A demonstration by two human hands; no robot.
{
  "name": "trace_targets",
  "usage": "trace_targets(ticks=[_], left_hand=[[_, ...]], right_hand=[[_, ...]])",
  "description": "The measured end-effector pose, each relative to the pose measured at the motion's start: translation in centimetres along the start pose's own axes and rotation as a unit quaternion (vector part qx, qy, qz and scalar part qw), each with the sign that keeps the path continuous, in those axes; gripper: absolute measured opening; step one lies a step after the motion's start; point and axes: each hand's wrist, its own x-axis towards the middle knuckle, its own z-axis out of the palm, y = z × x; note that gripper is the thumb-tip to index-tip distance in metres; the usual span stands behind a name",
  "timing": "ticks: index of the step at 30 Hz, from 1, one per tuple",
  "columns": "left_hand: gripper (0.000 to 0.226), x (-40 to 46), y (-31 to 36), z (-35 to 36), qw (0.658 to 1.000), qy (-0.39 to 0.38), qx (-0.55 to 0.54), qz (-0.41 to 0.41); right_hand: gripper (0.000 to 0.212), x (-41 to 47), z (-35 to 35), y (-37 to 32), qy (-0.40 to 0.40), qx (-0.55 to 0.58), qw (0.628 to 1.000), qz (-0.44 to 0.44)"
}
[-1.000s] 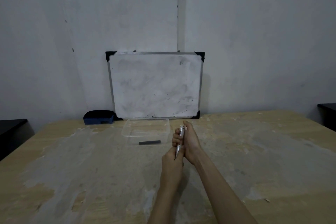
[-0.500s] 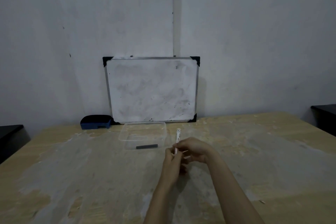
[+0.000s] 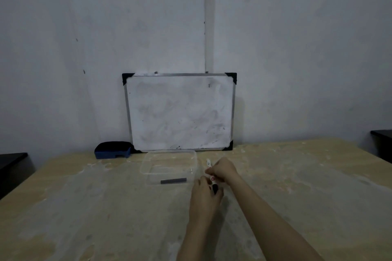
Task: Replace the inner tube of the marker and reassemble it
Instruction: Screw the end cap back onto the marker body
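While both hands are kept low over the worktop (image 3: 84, 197), the scene is recorded thus:
Marker (image 3: 209, 164): held tilted, just right of the clear container (image 3: 169, 155).
Right hand (image 3: 222, 169): grip clenched on the marker's barrel.
Left hand (image 3: 204, 196): grip closed around the marker's dark lower end.
Container: a dark inner tube (image 3: 173, 181) is held inside.

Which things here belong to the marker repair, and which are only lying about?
Part of the job:
marker, held in both hands
dark piece at the left hand
right hand
clear tray with dark tube

Lying about:
whiteboard
blue eraser
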Motion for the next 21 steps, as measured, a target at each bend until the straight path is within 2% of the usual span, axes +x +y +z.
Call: trace_targets(ticks=[3, 6, 9, 13, 16, 21], left_hand=[[0.038, 0.6, -0.3, 0.3, 0.999, -0.011, 0.036, 0.004], [0.042, 1.1, -0.3, 0.4, 0.998, -0.022, 0.059, 0.007], [0.047, 1.2, -0.6, 0.7, 0.997, -0.031, 0.062, 0.018], [0.045, 1.1, -1.0, 1.0, 0.997, -0.031, 0.068, 0.027], [0.045, 1.1, -1.1, 0.9, 0.995, -0.033, 0.086, 0.030], [0.041, 0.9, -1.0, 0.9, 0.994, -0.035, 0.102, 0.030]], right_hand=[[0.035, 0.3, 0.8, 0.2, 0.015, -0.058, 0.998, -0.022], [0.016, 0.2, 1.3, 0.2, 0.023, -0.077, 0.996, -0.046], [0.029, 0.5, 1.6, 0.2, 0.019, -0.082, 0.994, -0.066], [0.022, 0.5, 1.8, 0.2, 0.008, -0.085, 0.994, -0.062], [0.040, 0.5, 1.8, 0.5, 0.009, -0.084, 0.994, -0.063], [0.042, 0.0, 1.3, 0.8, 0.009, -0.102, 0.993, -0.062]])
